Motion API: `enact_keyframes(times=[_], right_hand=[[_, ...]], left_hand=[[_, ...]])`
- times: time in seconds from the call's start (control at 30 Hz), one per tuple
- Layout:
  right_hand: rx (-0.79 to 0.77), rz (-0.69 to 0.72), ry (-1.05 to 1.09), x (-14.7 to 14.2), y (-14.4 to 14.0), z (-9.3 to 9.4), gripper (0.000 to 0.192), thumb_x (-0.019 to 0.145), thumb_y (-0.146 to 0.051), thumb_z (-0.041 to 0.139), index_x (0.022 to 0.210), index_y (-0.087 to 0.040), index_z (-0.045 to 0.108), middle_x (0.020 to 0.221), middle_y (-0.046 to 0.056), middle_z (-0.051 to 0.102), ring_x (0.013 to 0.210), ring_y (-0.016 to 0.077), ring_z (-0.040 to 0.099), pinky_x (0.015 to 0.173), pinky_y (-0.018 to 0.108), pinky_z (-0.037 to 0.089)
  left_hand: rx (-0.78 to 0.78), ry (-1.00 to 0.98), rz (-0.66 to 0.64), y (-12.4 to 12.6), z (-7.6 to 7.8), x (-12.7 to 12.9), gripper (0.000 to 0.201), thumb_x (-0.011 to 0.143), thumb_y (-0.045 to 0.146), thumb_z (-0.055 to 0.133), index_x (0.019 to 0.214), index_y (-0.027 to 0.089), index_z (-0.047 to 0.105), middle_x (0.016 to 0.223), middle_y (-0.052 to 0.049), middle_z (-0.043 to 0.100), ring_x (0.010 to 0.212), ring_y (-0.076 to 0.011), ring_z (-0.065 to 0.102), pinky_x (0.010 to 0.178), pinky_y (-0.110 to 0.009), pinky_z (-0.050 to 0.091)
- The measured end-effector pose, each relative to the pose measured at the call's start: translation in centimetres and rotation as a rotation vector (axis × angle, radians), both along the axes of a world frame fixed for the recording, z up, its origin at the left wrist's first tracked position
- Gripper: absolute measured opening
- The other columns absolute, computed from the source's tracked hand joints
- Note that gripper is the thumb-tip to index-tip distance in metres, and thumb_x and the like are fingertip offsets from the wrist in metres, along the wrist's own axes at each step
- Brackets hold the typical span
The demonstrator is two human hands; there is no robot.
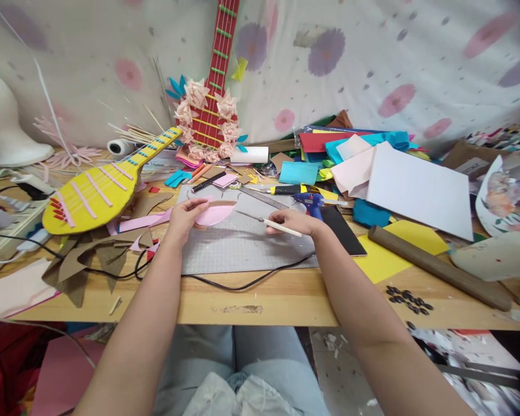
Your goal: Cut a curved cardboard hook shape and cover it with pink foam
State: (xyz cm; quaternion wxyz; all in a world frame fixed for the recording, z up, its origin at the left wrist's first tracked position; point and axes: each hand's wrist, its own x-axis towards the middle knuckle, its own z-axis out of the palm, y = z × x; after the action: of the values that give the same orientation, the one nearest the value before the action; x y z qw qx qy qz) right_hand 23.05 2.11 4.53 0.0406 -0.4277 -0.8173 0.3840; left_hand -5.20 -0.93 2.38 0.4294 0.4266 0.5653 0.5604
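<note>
One pink cutout (216,216) is held by the left hand (188,216), one white-handled tool (282,227) by the right hand (293,222); one red guitar model (208,122) is cut off above.

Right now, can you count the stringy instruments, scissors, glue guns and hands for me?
Instruments: 2, yellow instrument and red instrument
Scissors: 1 pair
Glue guns: 1, blue glue gun
Hands: 2, left hand and right hand
Total: 6
</note>
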Motion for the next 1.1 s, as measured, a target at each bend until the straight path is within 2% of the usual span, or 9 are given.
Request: enact_keyframes(times=[0.17, 0.3, 0.43, 0.63, 1.1], right_hand=[[-0.121, 0.088, -0.008, -0.1, 0.9, 1.1, 0.043, 0.066, -0.057, 0.055, 0.069, -0.015, 0.059, 0.056, -0.002, 0.048, 0.054, 0.0084, 0.040, 0.051, 0.023, 0.028], [-0.200, 0.072, 0.005, -0.3, 1.2, 1.9, 0.041, 0.064, -0.055, 0.059, 0.073, -0.014, 0.061, 0.053, -0.003, 0.047, 0.050, 0.0066, 0.037, 0.048, 0.022, 0.027], [-0.276, 0.062, 0.017, -0.2, 1.3, 1.9, 0.044, 0.062, -0.054, 0.061, 0.078, -0.014, 0.062, 0.053, -0.003, 0.047, 0.047, 0.0054, 0.037, 0.045, 0.021, 0.026], [-0.294, 0.066, 0.013, -0.2, 1.5, 1.5, 0.044, 0.062, -0.055, 0.062, 0.077, -0.013, 0.063, 0.054, -0.002, 0.047, 0.047, 0.0055, 0.038, 0.044, 0.020, 0.027], [-0.296, 0.064, -0.016, -0.3, 1.8, 2.0, 0.042, 0.060, -0.053, 0.064, 0.075, -0.013, 0.064, 0.053, -0.002, 0.049, 0.047, 0.0059, 0.040, 0.044, 0.021, 0.027]], left_hand=[[-0.033, -0.006, -0.032, 0.2, -0.3, 0.0, 0.037, 0.051, 0.035, 0.074, 0.081, 0.014, 0.068, 0.063, -0.001, 0.060, 0.045, -0.0071, 0.046, 0.037, -0.018, 0.035], [-0.048, -0.012, -0.037, 0.4, -0.6, -0.1, 0.032, 0.048, 0.033, 0.075, 0.074, 0.014, 0.068, 0.058, 0.000, 0.060, 0.043, -0.0068, 0.045, 0.037, -0.018, 0.032], [-0.074, -0.018, -0.068, 0.3, -0.5, 0.1, 0.032, 0.048, 0.033, 0.074, 0.074, 0.014, 0.068, 0.056, 0.001, 0.058, 0.042, -0.0074, 0.045, 0.037, -0.019, 0.032], [-0.075, -0.030, -0.078, 0.1, -0.2, 0.5, 0.027, 0.047, 0.029, 0.075, 0.068, 0.013, 0.067, 0.052, 0.001, 0.057, 0.044, -0.0074, 0.045, 0.039, -0.018, 0.032], [-0.149, -0.070, -0.093, 0.1, -0.4, 0.6, 0.030, 0.045, 0.029, 0.076, 0.068, 0.012, 0.067, 0.054, 0.000, 0.058, 0.043, -0.0079, 0.047, 0.038, -0.019, 0.032]])
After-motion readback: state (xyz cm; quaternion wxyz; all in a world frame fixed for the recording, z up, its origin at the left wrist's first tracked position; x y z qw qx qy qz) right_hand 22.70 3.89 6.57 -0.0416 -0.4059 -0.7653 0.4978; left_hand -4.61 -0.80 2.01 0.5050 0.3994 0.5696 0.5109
